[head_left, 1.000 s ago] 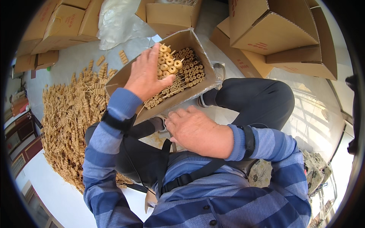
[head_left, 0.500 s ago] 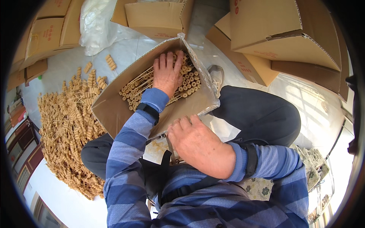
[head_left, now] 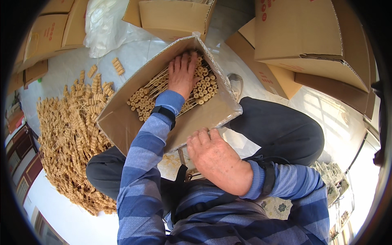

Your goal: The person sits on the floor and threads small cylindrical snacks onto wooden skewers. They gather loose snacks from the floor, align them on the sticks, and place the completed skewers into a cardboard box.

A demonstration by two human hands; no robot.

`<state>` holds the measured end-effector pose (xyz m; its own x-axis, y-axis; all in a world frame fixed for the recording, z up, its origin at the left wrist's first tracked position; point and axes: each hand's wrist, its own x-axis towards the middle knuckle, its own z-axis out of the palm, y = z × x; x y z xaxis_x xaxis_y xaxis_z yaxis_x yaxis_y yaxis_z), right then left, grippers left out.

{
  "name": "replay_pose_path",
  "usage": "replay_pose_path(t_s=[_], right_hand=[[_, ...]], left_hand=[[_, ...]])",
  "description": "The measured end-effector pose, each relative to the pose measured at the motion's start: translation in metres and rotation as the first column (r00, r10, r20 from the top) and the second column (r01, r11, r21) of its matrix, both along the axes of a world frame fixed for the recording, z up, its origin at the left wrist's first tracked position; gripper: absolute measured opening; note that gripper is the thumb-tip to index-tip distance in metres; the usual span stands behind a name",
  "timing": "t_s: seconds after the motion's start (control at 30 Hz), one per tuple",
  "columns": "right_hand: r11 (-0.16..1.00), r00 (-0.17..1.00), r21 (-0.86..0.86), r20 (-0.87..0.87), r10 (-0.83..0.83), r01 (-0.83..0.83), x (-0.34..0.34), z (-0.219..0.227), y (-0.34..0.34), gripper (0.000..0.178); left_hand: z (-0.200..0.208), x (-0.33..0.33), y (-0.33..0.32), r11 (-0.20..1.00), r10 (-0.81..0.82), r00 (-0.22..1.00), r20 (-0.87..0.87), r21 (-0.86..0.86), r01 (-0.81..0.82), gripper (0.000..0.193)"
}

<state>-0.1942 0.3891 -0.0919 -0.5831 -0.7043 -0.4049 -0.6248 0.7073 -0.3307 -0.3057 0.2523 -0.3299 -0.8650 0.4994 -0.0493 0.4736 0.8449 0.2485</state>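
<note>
Since one second ago, my left hand point(head_left: 181, 75) has come down from above the cardboard box point(head_left: 208, 116) into it, and it no longer holds anything raised over the contents. My right hand point(head_left: 220, 161) remains by the near rim.

Left hand: palm down on the skewers point(head_left: 143, 100) inside the box, fingers slightly apart and pointing to the far wall, thumb out to the right. Fingertips partly hidden; cannot tell whether they grip any.

Right hand: fingers together and bent, back of the hand up, tips at the near rim. Cannot tell whether it grips the cardboard. It is outside the box, apart from the skewers.

Skewers: packed in two groups of ring-shaped tan pieces, ends up, with thin bare sticks running between. One group lies left of my left hand; the other lies just right of it, beside the thumb.

Surroundings: box tilted between my legs point(head_left: 281, 126). To its left, on the floor point(head_left: 141, 49), a large heap point(head_left: 73, 147) of similar skewers, with a loose skewer point(head_left: 118, 66) near its far end. Beyond, clear plastic sheeting point(head_left: 106, 28); at right, a large carton point(head_left: 300, 32).
</note>
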Motion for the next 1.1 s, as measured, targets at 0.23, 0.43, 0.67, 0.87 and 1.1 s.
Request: replay_pose_path(t_s=[0.23,0.43,0.67,0.87,1.1], right_hand=[[0.998,0.995,0.045,-0.093,0.047,-0.043,0.001,-0.007,-0.006,0.027],[0.999,0.995,0.041,-0.094,0.034,-0.03,0.002,-0.007,-0.008,0.023],[0.997,0.989,0.074,-0.144,0.041,-0.031,0.002,-0.006,-0.015,0.02],[0.993,0.987,-0.076,-0.141,0.074,-0.086,-0.004,-0.019,-0.02,0.021],[0.932,0.997,-0.363,-0.074,-0.007,-0.02,-0.019,0.011,-0.048,0.029]], left_hand=[[-0.007,-0.007,-0.004,0.999,0.006,0.991,0.131,-0.038,-0.001,0.094],[0.011,0.006,0.002,0.983,-0.031,0.993,0.116,-0.179,0.052,0.084],[0.019,-0.002,-0.018,0.99,-0.018,0.902,0.431,-0.118,0.076,0.069],[0.115,0.0,-0.051,0.998,-0.056,0.94,0.338,0.033,0.048,0.058],[0.312,0.096,-0.279,0.803,0.371,0.925,0.086,0.47,-0.366,0.046]])
